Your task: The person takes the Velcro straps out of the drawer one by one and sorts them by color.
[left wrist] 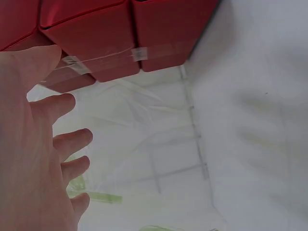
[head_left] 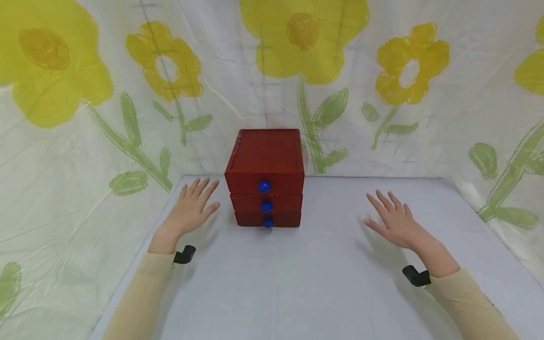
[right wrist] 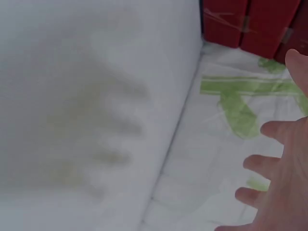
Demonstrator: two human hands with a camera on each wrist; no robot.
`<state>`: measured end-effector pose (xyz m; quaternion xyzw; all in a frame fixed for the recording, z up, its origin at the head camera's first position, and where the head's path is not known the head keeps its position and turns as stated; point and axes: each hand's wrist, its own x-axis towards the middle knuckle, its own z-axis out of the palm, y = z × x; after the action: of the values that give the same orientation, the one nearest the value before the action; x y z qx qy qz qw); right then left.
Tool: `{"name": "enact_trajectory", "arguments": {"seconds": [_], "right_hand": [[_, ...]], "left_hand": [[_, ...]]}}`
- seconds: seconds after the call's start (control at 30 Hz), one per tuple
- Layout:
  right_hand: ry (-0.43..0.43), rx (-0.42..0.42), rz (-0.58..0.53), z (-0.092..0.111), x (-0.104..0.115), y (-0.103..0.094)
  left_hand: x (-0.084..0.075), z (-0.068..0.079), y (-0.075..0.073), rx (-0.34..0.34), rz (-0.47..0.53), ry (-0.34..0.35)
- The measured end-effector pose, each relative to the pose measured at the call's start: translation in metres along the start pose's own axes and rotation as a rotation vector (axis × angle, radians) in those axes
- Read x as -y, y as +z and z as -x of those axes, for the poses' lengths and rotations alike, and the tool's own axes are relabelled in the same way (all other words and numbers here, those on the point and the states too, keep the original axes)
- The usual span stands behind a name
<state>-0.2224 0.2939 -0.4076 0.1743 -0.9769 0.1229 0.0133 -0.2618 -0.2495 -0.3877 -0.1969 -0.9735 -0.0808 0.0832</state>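
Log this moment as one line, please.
red three-drawer unit: closed | left grip: empty, fingers extended, nearer the unit | right grip: empty, fingers extended, farther off

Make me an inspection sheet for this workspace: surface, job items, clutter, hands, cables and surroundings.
Surface: white tabletop, with soft shadows near both hands.
Job items: red three-drawer unit, standing upright toward the back, left of the tabletop's middle; blue knobs, one per drawer; drawers look closed; clear tape along its side.
Clutter: nothing seen.
Left hand: left of the unit, apart from it in the head view, fingers extended, holding nothing.
Right hand: right of the unit, farther from it than the other, fingers extended, holding nothing.
Cables: nothing seen.
Surroundings: pale sheeting printed with yellow flowers.
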Motion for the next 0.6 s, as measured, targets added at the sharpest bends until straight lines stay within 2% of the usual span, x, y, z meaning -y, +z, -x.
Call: {"name": "enact_trajectory", "arguments": {"seconds": [0.33, 0.6], "right_hand": [[-0.042, -0.036, 0.026, -0.010, 0.013, -0.018], [-0.086, -0.064, 0.041, -0.019, 0.028, -0.031]], "left_hand": [[0.002, -0.004, -0.018, -0.044, -0.013, 0.018], [0.001, -0.006, -0.031, -0.054, 0.001, 0.029]]}}
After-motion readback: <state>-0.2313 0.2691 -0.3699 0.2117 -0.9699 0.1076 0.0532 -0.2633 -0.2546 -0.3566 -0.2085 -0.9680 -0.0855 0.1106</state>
